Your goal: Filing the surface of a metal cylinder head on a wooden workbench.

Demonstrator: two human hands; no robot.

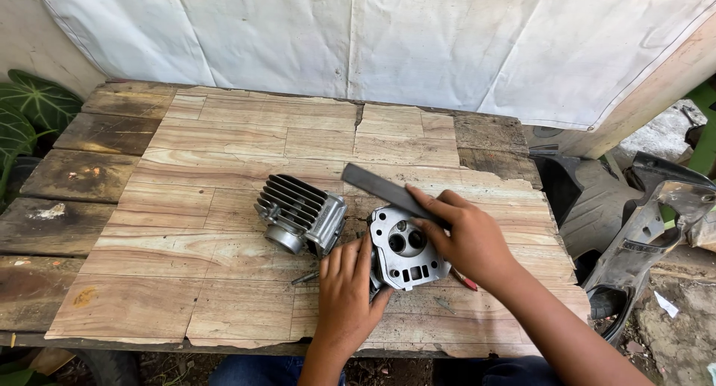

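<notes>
Head camera view: the left hand (344,293) is closed around the side of a grey metal engine head (406,248), thumb wrapped under its near edge, holding it tilted up on the wooden table (224,147) with its flat face and two round ports turned toward the camera. The right hand (466,233) grips one end of a long flat dark file (384,190), fingers curled over it, and lays it across the top edge of the engine head. A finned metal cylinder (300,214) lies just beside it on the left, apart from both hands.

To my eye, the work here is dressing that flat face, and doing it well calls for keeping the file flush against the surface rather than rocking on a corner, with the left hand bracing the part firmly so it does not twist. Even, light strokes suit soft metal. A small red-tipped tool (465,281) lies near the right wrist.
</notes>
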